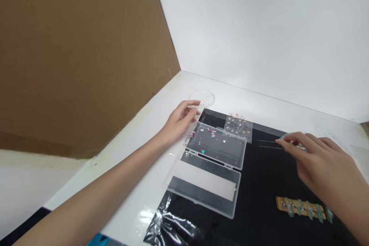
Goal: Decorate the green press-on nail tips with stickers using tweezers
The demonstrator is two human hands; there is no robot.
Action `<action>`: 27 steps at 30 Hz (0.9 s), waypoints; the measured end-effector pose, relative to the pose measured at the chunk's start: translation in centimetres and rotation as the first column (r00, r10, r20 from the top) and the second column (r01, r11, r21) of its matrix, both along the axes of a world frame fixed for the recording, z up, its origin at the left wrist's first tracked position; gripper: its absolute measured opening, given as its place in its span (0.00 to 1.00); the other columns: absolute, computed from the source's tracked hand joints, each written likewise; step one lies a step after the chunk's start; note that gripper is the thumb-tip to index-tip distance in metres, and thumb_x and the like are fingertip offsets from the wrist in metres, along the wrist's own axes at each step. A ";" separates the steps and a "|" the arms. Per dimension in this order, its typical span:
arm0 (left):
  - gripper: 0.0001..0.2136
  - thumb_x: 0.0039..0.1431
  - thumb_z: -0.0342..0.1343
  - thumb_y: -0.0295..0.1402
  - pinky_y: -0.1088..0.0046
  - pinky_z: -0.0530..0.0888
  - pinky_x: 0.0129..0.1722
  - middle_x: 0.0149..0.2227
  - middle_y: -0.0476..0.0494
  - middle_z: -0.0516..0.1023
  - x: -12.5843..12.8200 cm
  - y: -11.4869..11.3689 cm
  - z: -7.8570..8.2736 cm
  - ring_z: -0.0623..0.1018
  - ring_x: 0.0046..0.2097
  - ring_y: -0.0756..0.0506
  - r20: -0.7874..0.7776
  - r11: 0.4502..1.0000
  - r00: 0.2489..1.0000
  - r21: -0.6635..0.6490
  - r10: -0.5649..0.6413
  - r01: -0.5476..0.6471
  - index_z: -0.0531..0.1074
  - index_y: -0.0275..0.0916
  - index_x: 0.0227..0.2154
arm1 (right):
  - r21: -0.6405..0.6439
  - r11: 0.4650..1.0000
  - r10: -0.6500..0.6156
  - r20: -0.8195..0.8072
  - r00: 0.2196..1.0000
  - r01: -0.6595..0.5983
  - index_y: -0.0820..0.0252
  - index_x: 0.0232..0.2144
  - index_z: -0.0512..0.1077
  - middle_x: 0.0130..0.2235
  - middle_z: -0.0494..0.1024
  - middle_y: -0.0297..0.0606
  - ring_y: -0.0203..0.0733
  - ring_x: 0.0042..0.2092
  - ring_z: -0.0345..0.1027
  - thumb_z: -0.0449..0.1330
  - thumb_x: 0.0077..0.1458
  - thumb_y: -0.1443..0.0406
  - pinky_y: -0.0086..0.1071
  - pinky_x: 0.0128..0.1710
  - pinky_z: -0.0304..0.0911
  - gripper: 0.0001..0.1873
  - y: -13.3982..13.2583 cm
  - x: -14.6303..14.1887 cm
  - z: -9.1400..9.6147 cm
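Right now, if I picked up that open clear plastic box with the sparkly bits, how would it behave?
The open clear plastic box looks thin-walled, so probably light and fairly stiff, though it may flop at its hinged lid. The tiny gems seem loose on its floor, so tilting would likely spill them.

White table (138,173), and flat on it, a black mat (259,188). Just past the mat's far left corner, a clear disc (202,98). Across the mat's left edge, a clear box (216,146), lying open in two halves. At the mat's far edge, a sticker sheet (238,127). Toward the mat's near right, a tan strip (301,208). Over the mat's near left corner, crumpled film (170,225).
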State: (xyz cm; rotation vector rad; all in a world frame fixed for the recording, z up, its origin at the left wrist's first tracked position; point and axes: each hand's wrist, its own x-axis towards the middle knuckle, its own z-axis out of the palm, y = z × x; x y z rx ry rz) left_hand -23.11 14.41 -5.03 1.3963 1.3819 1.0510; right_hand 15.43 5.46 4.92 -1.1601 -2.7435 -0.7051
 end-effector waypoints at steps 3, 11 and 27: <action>0.18 0.72 0.55 0.43 0.57 0.81 0.55 0.46 0.40 0.83 0.0 0.0 0.0 0.81 0.45 0.42 -0.004 1.000 1.000 -0.001 0.004 -0.004 0.76 0.42 0.59 | -0.023 1.000 0.003 -0.008 1.000 -0.003 0.57 0.51 0.77 0.48 0.83 0.36 0.43 0.39 0.72 0.54 0.53 0.78 0.42 0.43 0.62 0.26 -0.1 0.2 -0.1; 0.17 0.73 0.54 0.41 0.59 0.81 0.56 0.48 0.40 0.83 0.2 -0.1 0.2 0.81 0.47 0.42 -0.020 1.000 1.000 0.003 0.006 -0.006 0.76 0.42 0.58 | -0.019 1.000 0.008 -0.003 1.000 -0.008 0.57 0.51 0.77 0.48 0.83 0.36 0.43 0.38 0.71 0.54 0.53 0.78 0.42 0.43 0.62 0.26 0.0 0.3 0.0; 0.17 0.73 0.55 0.43 0.59 0.82 0.54 0.46 0.40 0.83 0.2 -0.2 0.0 0.82 0.48 0.41 -0.011 1.000 1.000 0.015 0.011 -0.011 0.77 0.43 0.58 | 0.010 1.000 0.016 0.056 0.998 -0.017 0.59 0.51 0.77 0.48 0.82 0.39 0.44 0.37 0.71 0.54 0.57 0.79 0.43 0.42 0.63 0.24 0.1 0.5 0.1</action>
